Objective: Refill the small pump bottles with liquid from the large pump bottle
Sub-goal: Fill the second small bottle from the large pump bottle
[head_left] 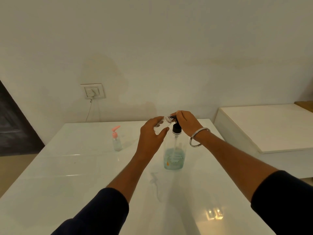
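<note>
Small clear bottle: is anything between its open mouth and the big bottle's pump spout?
Nothing visible. The left hand tilts the small bottle with its neck right at the black pump, which the right hand grips. Fingers partly hide the spout.

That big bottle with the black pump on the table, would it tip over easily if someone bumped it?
Probably not easily. The big bottle looks wide, and its blue liquid sits only in the bottom part, which likely keeps the weight low. It may feel light for its size, being mostly empty. The right hand on the pump also steadies it now.
</note>
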